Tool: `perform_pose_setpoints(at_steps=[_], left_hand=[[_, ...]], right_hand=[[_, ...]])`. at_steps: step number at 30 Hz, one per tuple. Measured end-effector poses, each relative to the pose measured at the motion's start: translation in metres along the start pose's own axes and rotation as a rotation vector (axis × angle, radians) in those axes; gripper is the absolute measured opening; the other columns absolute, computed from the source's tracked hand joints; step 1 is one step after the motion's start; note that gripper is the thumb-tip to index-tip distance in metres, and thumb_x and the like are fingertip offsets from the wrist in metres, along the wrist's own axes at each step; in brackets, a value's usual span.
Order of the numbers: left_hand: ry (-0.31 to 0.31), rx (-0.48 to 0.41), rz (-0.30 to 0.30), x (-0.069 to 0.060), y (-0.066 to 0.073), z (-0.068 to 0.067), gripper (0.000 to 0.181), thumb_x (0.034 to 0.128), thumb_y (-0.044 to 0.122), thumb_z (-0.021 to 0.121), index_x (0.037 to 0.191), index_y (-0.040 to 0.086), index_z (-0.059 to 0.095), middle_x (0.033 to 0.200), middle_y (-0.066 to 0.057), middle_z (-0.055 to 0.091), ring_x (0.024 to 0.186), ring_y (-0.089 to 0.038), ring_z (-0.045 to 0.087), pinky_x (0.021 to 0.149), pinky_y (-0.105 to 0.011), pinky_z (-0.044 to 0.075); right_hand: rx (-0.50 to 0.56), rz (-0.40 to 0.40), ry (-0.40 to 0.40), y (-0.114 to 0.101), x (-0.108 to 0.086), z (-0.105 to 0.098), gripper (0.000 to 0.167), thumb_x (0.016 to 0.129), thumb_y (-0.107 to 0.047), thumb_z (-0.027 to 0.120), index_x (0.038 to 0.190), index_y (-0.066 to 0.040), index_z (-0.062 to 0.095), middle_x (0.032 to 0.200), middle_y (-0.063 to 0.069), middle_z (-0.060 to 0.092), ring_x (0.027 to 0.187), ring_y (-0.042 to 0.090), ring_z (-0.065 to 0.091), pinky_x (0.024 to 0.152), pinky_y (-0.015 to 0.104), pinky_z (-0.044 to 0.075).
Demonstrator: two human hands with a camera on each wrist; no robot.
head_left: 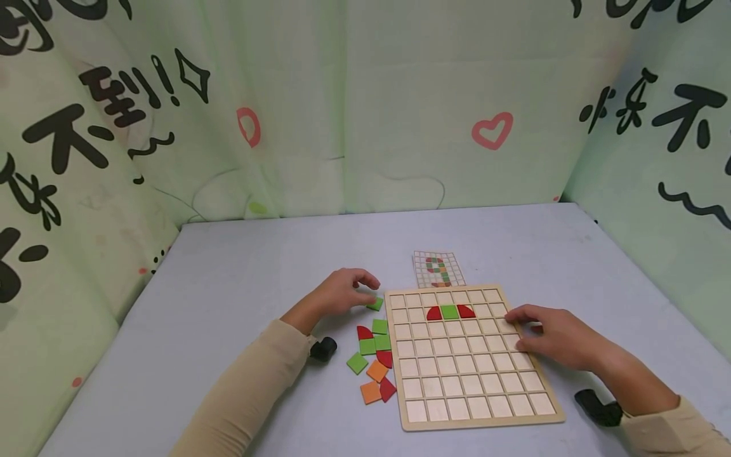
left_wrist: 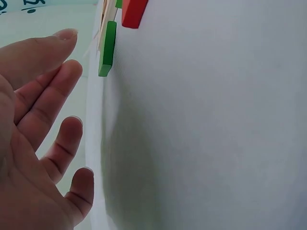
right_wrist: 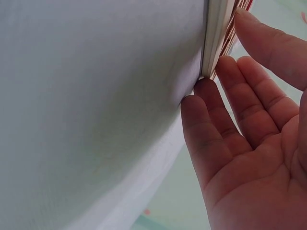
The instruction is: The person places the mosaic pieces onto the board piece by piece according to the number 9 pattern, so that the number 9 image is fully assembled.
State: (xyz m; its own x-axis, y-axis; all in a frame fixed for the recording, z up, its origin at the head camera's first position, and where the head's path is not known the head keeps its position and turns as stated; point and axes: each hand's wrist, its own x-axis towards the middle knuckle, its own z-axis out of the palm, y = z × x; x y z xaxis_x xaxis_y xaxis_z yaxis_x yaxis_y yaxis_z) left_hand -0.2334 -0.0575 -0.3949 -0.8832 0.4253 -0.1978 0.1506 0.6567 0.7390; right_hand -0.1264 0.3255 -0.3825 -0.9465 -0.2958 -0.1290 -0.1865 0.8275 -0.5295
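Observation:
In the head view, my left hand [head_left: 341, 292] hovers at the board's upper left corner, fingers loosely bent, beside a green square tile [head_left: 375, 304]. The left wrist view shows a gap between its fingertips and that green tile [left_wrist: 108, 50]. My right hand [head_left: 562, 335] rests at the right edge of the wooden grid board [head_left: 474, 422]. In the right wrist view, the fingertips of the right hand [right_wrist: 259, 124] touch the board's side [right_wrist: 215, 40]. On the board, a green square [head_left: 450, 311] sits between a red quarter-circle [head_left: 434, 313] and another red quarter-circle [head_left: 466, 311].
Left of the board lie loose tiles: green squares [head_left: 357, 363], orange squares [head_left: 370, 392] and red quarter-circles [head_left: 387, 389]. A pattern card [head_left: 422, 274] lies behind the board, its near end hidden by it. A printed curtain [head_left: 400, 158] surrounds the white table [head_left: 257, 254].

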Motion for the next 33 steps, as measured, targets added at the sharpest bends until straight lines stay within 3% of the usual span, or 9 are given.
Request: perform_pose_setpoints(at_steps=[12,33], left_hand=[[-0.019,0.018,0.014,0.0025,-0.0046,0.0023,0.026,0.0902,0.017,0.075,0.115,0.016,0.069,0.117,0.001,0.065,0.115,-0.025,0.051,0.095,-0.039,0.048],[-0.015,0.073,-0.016,0.0005,-0.0002,0.0043,0.021,0.0889,0.008,0.075,0.108,0.015,0.070,0.107,0.001,0.065,0.104,-0.022,0.054,0.096,-0.039,0.048]], right_hand=[[-0.002,0.003,-0.009,0.0008,-0.0003,0.0005,0.044,0.085,-0.018,0.078,0.124,-0.004,0.064,0.124,0.018,0.062,0.113,0.038,0.059,0.092,0.051,0.050],[-0.006,0.004,-0.006,0.0002,-0.0001,0.0001,0.043,0.085,-0.017,0.078,0.123,-0.003,0.064,0.124,0.019,0.062,0.112,0.039,0.060,0.092,0.053,0.050]])
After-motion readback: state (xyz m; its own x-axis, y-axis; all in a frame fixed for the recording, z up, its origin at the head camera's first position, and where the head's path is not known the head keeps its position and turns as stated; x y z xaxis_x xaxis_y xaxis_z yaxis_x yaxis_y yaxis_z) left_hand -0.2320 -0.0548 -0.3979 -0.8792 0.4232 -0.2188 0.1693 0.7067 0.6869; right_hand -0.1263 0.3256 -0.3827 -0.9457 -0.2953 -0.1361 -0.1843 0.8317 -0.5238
